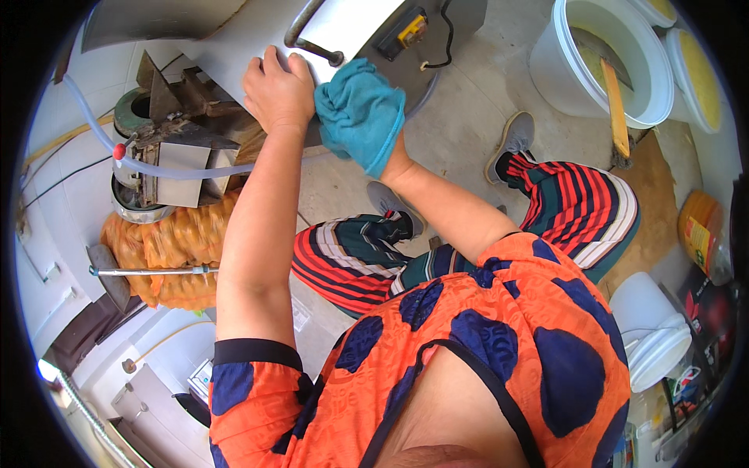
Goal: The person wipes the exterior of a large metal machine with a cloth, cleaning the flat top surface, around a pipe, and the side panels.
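Observation:
My left hand (279, 88) rests, fingers spread, on the edge of a machine's shiny metal housing (246, 29). It holds nothing. Right beside it, a teal cloth (358, 114) covers my right hand (393, 155), so the fingers are hidden; the bunched cloth lies against the same metal edge. Just above the cloth, a bent metal handle (310, 50) is fixed to the housing. A yellow and black switch (409, 32) with a black cable sits on the housing's grey side.
At the left stand a worn machine with a green metal ring (131, 111), a clear hose (175, 173) and orange mesh sacks (175, 251). A white bucket (643, 111) with a wooden-handled tool (614, 108) stands at the upper right. White tubs (649, 339) and an orange bottle (702, 234) are farther right.

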Demonstrator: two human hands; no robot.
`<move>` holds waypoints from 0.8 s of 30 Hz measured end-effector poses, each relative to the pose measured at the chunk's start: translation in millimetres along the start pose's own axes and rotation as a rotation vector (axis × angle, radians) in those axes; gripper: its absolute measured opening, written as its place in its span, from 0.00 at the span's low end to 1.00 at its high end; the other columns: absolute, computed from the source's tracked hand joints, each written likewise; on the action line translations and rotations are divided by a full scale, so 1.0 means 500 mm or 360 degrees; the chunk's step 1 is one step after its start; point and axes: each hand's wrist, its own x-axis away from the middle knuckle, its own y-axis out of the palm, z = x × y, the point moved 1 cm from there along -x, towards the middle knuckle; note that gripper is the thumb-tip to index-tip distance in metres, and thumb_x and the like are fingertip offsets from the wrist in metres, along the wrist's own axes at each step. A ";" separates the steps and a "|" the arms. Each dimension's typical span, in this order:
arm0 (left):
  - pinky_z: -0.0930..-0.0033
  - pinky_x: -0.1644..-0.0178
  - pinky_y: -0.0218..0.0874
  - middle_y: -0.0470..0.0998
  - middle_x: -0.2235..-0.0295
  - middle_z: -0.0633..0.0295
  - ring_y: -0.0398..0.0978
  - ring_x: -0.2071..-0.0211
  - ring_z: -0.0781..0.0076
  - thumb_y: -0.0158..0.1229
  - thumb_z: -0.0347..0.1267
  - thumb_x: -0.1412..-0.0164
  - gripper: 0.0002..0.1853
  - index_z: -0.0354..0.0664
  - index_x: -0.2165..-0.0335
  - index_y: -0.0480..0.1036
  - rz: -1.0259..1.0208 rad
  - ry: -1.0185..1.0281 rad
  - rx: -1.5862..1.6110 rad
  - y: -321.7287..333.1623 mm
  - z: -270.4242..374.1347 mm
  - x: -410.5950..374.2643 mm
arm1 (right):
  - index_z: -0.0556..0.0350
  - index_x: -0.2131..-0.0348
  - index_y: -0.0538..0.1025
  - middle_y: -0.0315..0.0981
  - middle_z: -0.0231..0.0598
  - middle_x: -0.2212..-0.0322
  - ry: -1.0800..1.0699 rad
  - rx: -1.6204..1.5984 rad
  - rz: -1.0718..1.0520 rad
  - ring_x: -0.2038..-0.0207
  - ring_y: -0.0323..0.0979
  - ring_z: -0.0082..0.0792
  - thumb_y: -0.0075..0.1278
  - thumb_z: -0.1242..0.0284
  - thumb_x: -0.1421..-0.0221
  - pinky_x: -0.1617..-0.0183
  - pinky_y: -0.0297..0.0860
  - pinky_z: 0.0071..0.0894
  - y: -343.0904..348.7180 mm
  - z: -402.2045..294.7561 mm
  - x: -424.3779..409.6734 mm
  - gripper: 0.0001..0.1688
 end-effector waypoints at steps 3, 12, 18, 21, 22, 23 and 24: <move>0.52 0.42 0.46 0.62 0.46 0.50 0.56 0.43 0.55 0.43 0.47 0.43 0.26 0.47 0.49 0.66 0.0015 -0.0003 0.0004 -0.001 -0.012 -0.001 | 0.54 0.73 0.71 0.72 0.32 0.72 0.0026 -0.0129 -0.0065 0.69 0.71 0.33 0.57 0.75 0.58 0.63 0.67 0.34 -0.025 -0.023 -0.025 0.10; 0.52 0.42 0.46 0.62 0.46 0.49 0.56 0.43 0.54 0.44 0.45 0.44 0.26 0.47 0.49 0.67 0.0073 0.0008 0.0012 -0.001 0.009 0.001 | 0.55 0.67 0.70 0.73 0.36 0.69 -0.0288 0.0072 0.0221 0.68 0.70 0.33 0.56 0.74 0.55 0.62 0.67 0.32 -0.017 0.013 -0.056 0.12; 0.53 0.42 0.47 0.63 0.47 0.48 0.58 0.44 0.52 0.43 0.45 0.43 0.27 0.45 0.48 0.66 0.0051 0.0016 -0.0036 -0.001 -0.005 -0.005 | 0.58 0.66 0.72 0.72 0.41 0.69 0.0277 -0.0058 -0.0096 0.65 0.71 0.37 0.54 0.72 0.53 0.57 0.67 0.33 -0.068 -0.036 -0.012 0.12; 0.53 0.41 0.47 0.63 0.46 0.47 0.57 0.44 0.52 0.42 0.45 0.42 0.27 0.43 0.48 0.66 0.0016 0.0018 -0.0061 -0.005 -0.002 0.001 | 0.56 0.75 0.71 0.71 0.41 0.73 0.0073 -0.0215 0.0309 0.69 0.71 0.32 0.53 0.71 0.53 0.63 0.67 0.35 -0.109 -0.001 -0.107 0.08; 0.54 0.41 0.47 0.62 0.46 0.47 0.57 0.44 0.52 0.42 0.45 0.42 0.27 0.43 0.48 0.66 0.0017 0.0009 -0.0075 -0.007 -0.008 0.003 | 0.56 0.78 0.72 0.70 0.40 0.78 0.0161 -0.0188 0.0272 0.74 0.69 0.33 0.51 0.69 0.52 0.68 0.66 0.35 -0.116 0.007 -0.156 0.09; 0.54 0.41 0.47 0.62 0.46 0.47 0.57 0.44 0.53 0.42 0.45 0.42 0.27 0.43 0.48 0.66 0.0013 0.0018 -0.0066 -0.007 0.002 0.002 | 0.55 0.80 0.72 0.69 0.39 0.82 0.0240 -0.0138 0.0250 0.79 0.67 0.35 0.50 0.68 0.52 0.73 0.64 0.35 -0.136 0.013 -0.210 0.10; 0.54 0.41 0.47 0.62 0.46 0.47 0.57 0.44 0.53 0.42 0.44 0.42 0.27 0.43 0.48 0.66 0.0005 0.0029 -0.0066 -0.007 0.011 -0.001 | 0.55 0.81 0.71 0.68 0.41 0.83 0.0043 0.0169 0.0330 0.80 0.66 0.39 0.50 0.69 0.55 0.74 0.63 0.35 -0.129 0.045 -0.242 0.09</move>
